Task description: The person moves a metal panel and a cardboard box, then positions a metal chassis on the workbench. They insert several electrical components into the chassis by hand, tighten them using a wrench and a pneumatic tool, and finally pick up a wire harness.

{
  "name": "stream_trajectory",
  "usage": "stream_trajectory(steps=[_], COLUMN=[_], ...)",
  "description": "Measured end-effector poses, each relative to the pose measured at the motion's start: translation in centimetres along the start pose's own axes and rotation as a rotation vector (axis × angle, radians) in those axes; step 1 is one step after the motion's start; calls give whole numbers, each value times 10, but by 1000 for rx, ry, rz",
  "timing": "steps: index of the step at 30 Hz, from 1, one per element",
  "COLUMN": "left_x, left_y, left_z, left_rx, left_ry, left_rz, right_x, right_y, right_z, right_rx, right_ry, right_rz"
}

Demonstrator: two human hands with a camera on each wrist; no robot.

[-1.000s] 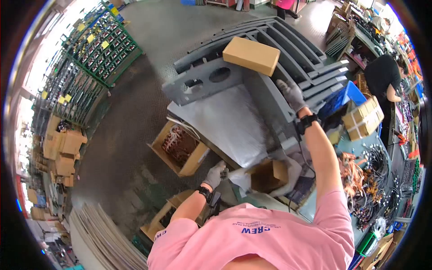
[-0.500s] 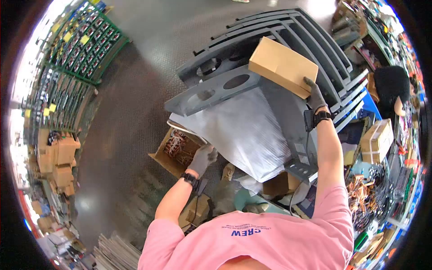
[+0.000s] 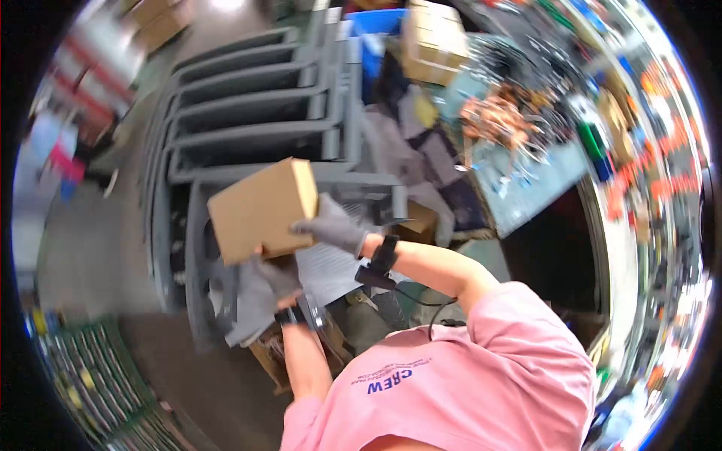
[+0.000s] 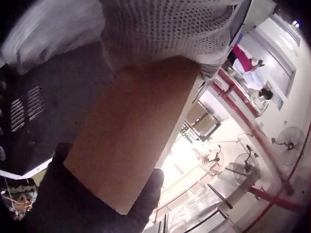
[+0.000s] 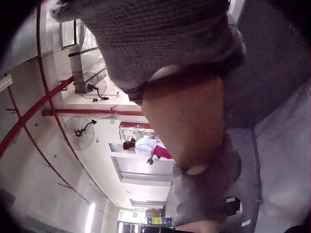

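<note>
At centre-left, the grey-gloved left hand (image 3: 277, 282) and right hand (image 3: 338, 227) pinch a brown rectangular cardboard box (image 3: 259, 207), probably stiff, best held by opposite edges.

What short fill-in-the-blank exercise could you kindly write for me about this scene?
1. The left hand and the right hand both hold one brown rectangular box made of ____.
2. The large word printed on the pink short-sleeved shirt is ____.
3. The colour of the open plastic bin beside the stacked grey metal frames is ____.

Missing words: cardboard; CREW; blue.
</note>
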State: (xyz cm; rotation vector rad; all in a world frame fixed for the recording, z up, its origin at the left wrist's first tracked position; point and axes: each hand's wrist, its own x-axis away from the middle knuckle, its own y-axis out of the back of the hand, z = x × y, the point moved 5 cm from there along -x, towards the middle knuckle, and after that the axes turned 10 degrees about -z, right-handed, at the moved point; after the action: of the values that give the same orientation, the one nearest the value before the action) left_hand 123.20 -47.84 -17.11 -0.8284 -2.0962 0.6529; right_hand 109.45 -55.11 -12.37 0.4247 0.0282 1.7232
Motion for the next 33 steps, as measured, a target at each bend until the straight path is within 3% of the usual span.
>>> stream_trajectory(steps=[2, 3, 4, 6, 8, 12, 13, 14, 16, 18, 20, 24, 26, 28, 30, 31, 32, 33], left_x=[27, 34, 41, 53, 71, 123, 137, 151, 180, 212, 247, 312, 317, 321, 294, 277, 261, 252], left_y=[-10, -17, -25, -45, -80, -161, -178, -191, -220, -264, -278, -320, -320, -317, -304, -305, -301, -298], left_z=[14, 24, 33, 49, 70, 129, 158, 186, 254, 355, 425, 501, 521, 527, 540, 548, 555, 562], left_rx=[-41, -60, -57, -73, -137, -343, -461, -583, -688, -1031, -940, -914, -1071, -1180, -1468, -1437, -1435, -1568], left_ry=[-18, 0, 21, 44, 163, 237, 380, 519, 796, 604, 832, 768, 385, 395, -31, -210, -205, -404], left_rz=[-79, -41, -6, 47, 210, 343, 377, 401, 619, 925, 926, 1138, 1242, 1207, 1155, 1267, 1270, 1409], right_x=[31, 33, 51, 71, 96, 111, 127, 131, 144, 183, 206, 219, 216, 209, 202, 202, 203, 205], right_y=[39, 46, 70, 115, 181, 332, 358, 379, 409, 475, 525, 615, 656, 690, 714, 722, 728, 732], right_z=[11, -16, -7, -25, -13, -39, -20, -39, -63, -113, -143, -200, -214, -233, -247, -247, -247, -248], right_rx=[-158, -229, -345, -307, -498, -761, -748, -541, -430, -871, -971, -1086, -1057, -1058, -1133, -1122, -1109, -1101], right_ry=[-125, -48, -74, -9, 57, 37, 29, -59, 149, -37, -40, -47, 6, 50, 93, 97, 98, 96], right_rz=[81, 50, 72, 77, 48, -25, 112, 130, -58, -294, -442, -664, -824, -943, -937, -947, -962, -971])
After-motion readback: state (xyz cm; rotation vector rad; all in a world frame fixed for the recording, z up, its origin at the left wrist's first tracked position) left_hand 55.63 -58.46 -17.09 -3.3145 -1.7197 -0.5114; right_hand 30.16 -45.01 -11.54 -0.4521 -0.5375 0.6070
